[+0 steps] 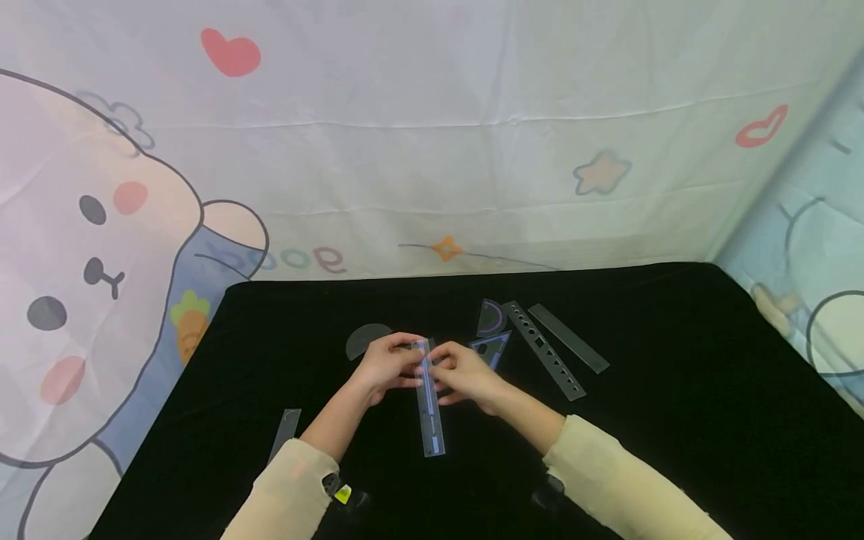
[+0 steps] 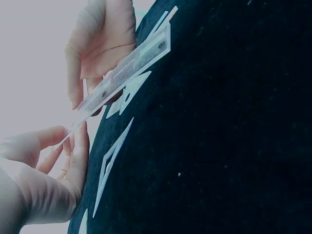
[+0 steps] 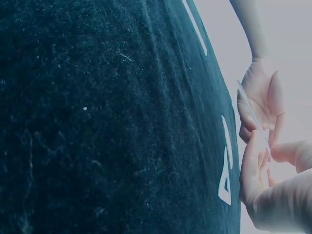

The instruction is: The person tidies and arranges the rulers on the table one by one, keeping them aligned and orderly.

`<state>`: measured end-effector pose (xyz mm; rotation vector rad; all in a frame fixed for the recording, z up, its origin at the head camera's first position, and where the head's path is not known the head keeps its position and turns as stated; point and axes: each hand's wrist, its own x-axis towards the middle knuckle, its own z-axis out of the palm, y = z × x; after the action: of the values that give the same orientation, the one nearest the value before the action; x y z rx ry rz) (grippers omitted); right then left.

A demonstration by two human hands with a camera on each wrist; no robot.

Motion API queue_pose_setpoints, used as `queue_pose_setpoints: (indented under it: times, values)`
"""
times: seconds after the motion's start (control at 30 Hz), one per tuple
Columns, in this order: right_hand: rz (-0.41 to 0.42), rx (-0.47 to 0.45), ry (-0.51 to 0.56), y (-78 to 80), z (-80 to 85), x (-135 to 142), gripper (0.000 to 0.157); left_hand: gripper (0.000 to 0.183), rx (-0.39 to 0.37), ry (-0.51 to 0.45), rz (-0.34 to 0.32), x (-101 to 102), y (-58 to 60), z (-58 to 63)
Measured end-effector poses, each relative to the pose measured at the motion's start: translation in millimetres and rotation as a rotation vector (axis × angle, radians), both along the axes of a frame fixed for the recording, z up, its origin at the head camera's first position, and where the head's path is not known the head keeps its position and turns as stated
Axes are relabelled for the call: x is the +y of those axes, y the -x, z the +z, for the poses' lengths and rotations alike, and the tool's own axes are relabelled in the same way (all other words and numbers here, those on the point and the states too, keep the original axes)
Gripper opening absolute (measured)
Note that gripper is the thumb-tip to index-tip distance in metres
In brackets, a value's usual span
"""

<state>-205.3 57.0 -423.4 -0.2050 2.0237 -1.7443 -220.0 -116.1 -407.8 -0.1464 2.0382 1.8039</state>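
Both hands hold a clear plastic ruler (image 1: 430, 416), which has a bluish strip along its length, over the black cloth. My left hand (image 1: 389, 365) grips its far part from the left between thumb and fingers. From the right, my right hand (image 1: 467, 375) pinches the same part. In the left wrist view the ruler (image 2: 129, 68) slants up off the cloth, with the left hand (image 2: 46, 180) below and the right hand (image 2: 107, 44) above. Seen from the right wrist, the ruler (image 3: 251, 105) is nearly edge-on and the fingertips partly hide it.
Right of the hands lie a set square (image 1: 494, 346), a small protractor (image 1: 491, 319), a stencil ruler (image 1: 545, 351) with cut-out shapes and a plain ruler (image 1: 569, 337). A half-round protractor (image 1: 364, 339) is behind the left hand. Another clear strip (image 1: 286, 429) lies by the left sleeve.
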Motion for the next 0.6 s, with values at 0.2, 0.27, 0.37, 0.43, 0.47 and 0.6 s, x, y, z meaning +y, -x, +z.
queue_pose_setpoints:
  times: [0.2,0.27,0.37,0.43,0.47,0.6]
  values:
    - [0.010,-0.023,0.021,-1.6,1.1,-3.4,0.031,0.035,0.001,0.017,-0.013,-2.3,-8.5,7.2]
    - [0.013,-0.023,0.030,-2.1,0.2,-5.5,0.031,0.034,0.020,0.022,-0.003,-4.3,-7.3,-0.2]
    - [0.014,-0.024,0.042,-2.5,-1.8,-9.5,0.030,0.033,0.045,0.039,0.012,-7.3,-7.9,-6.3]
    - [0.014,-0.024,0.046,-3.1,-2.8,-12.3,0.030,0.034,0.049,0.055,0.019,-9.6,-9.3,-7.1]
    - [0.014,-0.027,0.048,-3.5,-3.0,-13.6,0.030,0.034,0.045,0.060,0.024,-10.8,-10.1,-7.3]
    - [0.009,-0.039,0.061,-4.1,-4.5,-18.7,0.030,0.035,0.018,0.064,0.037,-17.1,-13.9,-6.5]
